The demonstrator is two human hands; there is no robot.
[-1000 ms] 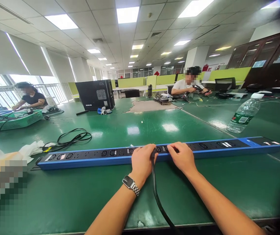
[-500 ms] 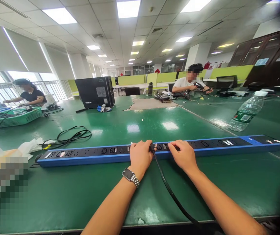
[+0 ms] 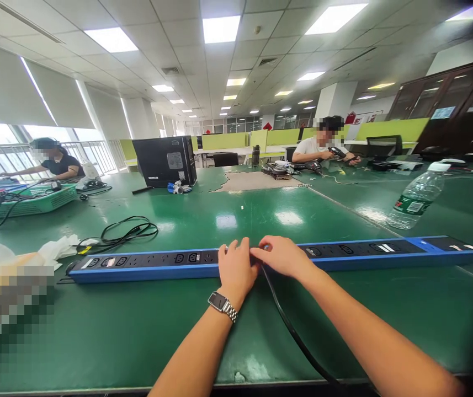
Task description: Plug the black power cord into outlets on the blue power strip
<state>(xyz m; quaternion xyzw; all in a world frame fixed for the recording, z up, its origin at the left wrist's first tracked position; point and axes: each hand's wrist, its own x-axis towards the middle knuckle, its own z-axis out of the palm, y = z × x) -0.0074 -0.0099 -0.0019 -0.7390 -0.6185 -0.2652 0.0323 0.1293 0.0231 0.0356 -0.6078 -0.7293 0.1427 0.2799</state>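
A long blue and black power strip (image 3: 145,270) lies across the green table, its sockets facing up. My left hand (image 3: 236,270), with a watch on the wrist, rests over the middle of the strip. Its fingers are bent around the plug end of a black power cord (image 3: 288,325), which runs down towards the table's front edge. My right hand (image 3: 283,256) reaches in from the right. Its thumb and fingers are pinched together at the same plug, against my left hand. The plug itself is hidden behind my fingers.
A coiled black cable (image 3: 131,234) lies behind the strip's left end. A water bottle (image 3: 416,198) stands at the right. Farther back are a black computer case (image 3: 164,161) and a green basket (image 3: 49,201). Two other people (image 3: 60,162) sit across the table, one holding a tool.
My right hand has moved left along the strip, from beside the plug to meet my left hand at it. My left hand stays in place; the view has tilted slightly up.
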